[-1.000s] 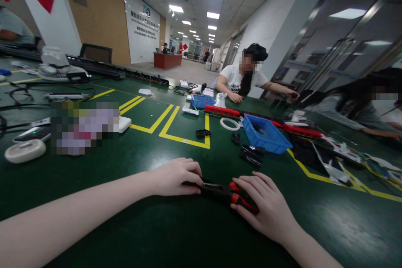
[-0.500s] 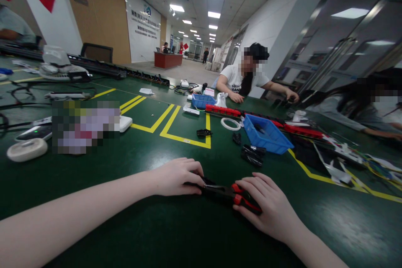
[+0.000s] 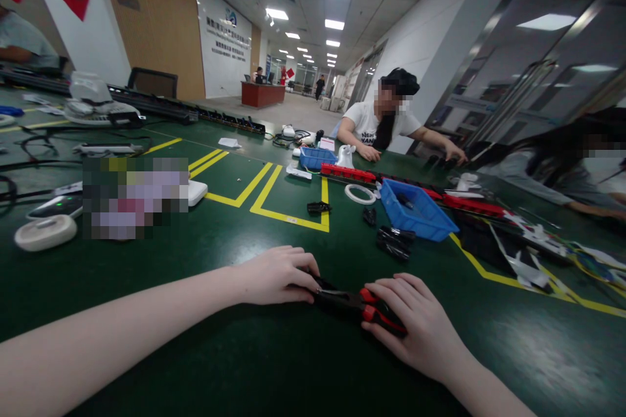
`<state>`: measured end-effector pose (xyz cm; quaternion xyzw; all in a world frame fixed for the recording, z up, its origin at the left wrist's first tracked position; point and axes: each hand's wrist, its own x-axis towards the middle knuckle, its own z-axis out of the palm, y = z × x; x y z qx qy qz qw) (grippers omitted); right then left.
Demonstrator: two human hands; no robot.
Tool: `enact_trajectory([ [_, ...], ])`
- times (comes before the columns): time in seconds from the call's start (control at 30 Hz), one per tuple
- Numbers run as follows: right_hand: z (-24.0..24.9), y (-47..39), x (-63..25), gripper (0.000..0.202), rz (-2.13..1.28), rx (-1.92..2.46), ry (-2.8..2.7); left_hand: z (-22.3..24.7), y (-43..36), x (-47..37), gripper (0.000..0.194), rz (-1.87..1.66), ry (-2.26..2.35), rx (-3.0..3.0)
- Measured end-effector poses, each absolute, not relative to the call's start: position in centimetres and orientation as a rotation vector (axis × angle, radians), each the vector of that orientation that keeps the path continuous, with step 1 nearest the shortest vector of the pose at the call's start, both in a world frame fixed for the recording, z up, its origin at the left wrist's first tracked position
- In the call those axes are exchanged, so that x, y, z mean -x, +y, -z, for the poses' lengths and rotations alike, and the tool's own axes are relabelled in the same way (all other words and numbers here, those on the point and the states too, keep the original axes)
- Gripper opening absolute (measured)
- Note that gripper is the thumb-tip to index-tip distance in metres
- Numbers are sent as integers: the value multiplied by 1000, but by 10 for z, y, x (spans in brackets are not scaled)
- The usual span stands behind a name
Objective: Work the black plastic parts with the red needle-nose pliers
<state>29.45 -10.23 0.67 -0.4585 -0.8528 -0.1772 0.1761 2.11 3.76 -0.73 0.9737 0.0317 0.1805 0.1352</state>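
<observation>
Black pliers with red-and-black handles lie across the space between my hands, low over the green table. My right hand is closed around the handles. On the other side, my left hand pinches a small dark piece at the plier jaws; its shape is mostly hidden by my fingers. Beyond my hands, a black part rests on the yellow tape, and black wrapped bundles lie near a blue bin.
A white ring and a red strip are past the bin. White devices and cables sit at the left. A person in a white shirt sits across the table; another person leans in at the right.
The view has shifted very slightly. Both hands stay in nearly the same place, and the plier handles look slightly closer together.
</observation>
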Motion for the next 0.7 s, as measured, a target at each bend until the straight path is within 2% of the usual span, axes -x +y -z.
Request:
enact_trajectory([
  [0.7, -6, -103, -295, 35, 260, 1393, -2394, 6, 38, -21, 22, -490, 97, -2833],
])
